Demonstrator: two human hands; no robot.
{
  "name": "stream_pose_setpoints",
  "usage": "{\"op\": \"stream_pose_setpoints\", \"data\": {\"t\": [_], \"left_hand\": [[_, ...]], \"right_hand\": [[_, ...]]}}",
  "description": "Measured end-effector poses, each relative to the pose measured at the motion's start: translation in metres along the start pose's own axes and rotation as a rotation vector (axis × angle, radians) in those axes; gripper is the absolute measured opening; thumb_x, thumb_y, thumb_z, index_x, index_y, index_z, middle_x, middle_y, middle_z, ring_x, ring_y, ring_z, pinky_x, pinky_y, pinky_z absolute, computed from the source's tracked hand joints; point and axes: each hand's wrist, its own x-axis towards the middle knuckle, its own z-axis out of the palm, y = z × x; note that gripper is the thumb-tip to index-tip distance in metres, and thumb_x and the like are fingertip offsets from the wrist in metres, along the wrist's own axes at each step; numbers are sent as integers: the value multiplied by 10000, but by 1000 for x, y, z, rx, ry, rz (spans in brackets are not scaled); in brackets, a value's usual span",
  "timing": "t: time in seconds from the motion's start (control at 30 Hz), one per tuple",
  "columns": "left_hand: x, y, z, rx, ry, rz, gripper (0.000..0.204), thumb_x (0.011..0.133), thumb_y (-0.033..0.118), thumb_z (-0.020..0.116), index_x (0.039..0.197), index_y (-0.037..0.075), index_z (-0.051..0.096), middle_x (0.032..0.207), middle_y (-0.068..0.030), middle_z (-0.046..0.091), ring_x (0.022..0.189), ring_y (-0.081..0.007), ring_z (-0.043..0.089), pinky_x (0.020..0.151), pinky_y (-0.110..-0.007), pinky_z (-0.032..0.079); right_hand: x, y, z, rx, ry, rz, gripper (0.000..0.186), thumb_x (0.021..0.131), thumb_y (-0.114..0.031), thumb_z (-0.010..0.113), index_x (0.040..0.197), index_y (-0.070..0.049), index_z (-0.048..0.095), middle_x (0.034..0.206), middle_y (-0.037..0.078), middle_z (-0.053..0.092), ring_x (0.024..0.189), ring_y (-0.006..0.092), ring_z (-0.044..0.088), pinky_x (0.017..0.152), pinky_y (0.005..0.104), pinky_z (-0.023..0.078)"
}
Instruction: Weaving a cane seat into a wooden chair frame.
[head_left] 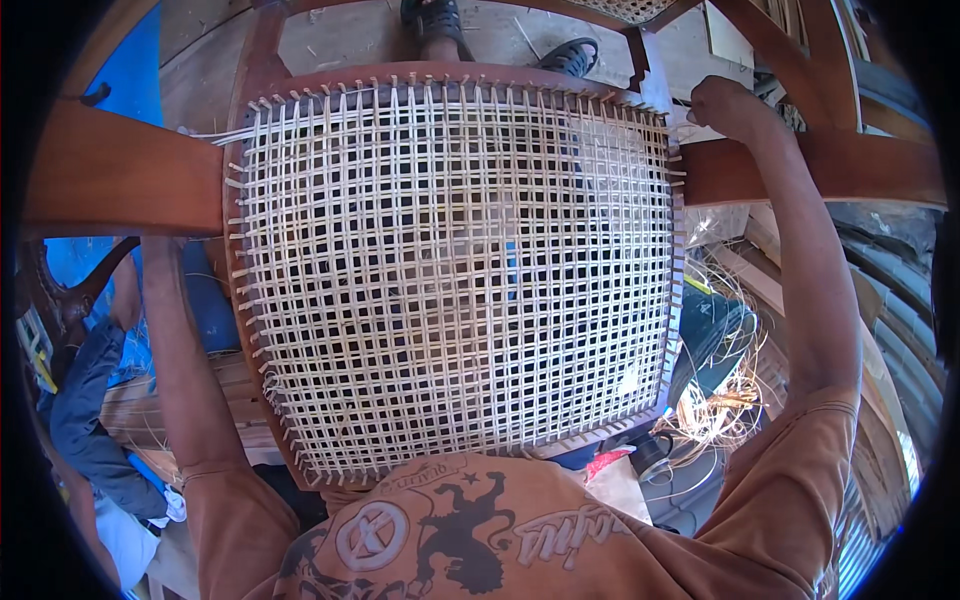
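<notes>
A woven cane seat [455,270] in an open square mesh fills the middle, set in a reddish-brown wooden chair frame [130,170]. Small pegs [676,255] stand in a row around its border. My right hand [728,108] is closed beside the seat's far right corner, above the wooden rail; what its fingers pinch is too small to make out. My left forearm [170,310] runs under the left wooden piece, which hides the hand. Pale loose cane strands [215,134] stick out past the seat's far left edge.
Tangled cane strands [715,410] lie at the lower right, near a dark container [715,335]. Another person's bent leg in blue trousers [90,420] is at the left. A sandalled foot [437,25] and an empty sandal [570,57] are beyond the frame. Planks lie at the right.
</notes>
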Motion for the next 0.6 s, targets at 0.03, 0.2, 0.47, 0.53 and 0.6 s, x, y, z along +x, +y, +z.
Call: {"op": "stream_pose_setpoints", "data": {"t": [0.03,0.2,0.47,0.53,0.6], "left_hand": [[1,0,0,1,4,0,356,896,235,649,1196,54,583,1143,-104,625,1018,-210,607,888,-365,501],[0,-2,-6,22,9,3,356,892,232,651,1194,55,585,1141,-106,626,1015,-212,608,887,-366,501],[6,-10,-15,45,12,7,357,886,227,653,1192,56,587,1137,-109,628,1010,-217,610,884,-369,501],[7,-12,-15,56,13,14,357,885,226,653,1192,56,588,1136,-110,628,1009,-218,611,883,-369,502],[7,-13,-15,66,21,17,357,883,225,654,1191,57,589,1135,-111,629,1008,-219,611,883,-370,502]], "right_hand": [[-1,-1,-1,41,14,34,298,839,-291,671,903,-1,693,1012,211,662,963,357,647,819,417,526],[-9,-26,-1,64,10,316,256,826,-205,638,999,-21,677,1048,198,677,997,339,663,828,416,533],[-14,-53,-6,-40,-133,287,291,830,-73,594,1111,-71,672,1171,117,682,1077,296,659,939,485,462],[-15,-51,-2,-39,-125,264,297,830,-80,594,1118,-70,665,1167,125,681,1078,291,659,935,493,463],[-15,-50,5,-28,-70,229,301,833,-91,590,1125,-68,658,1160,140,681,1078,286,659,922,506,470]]}}
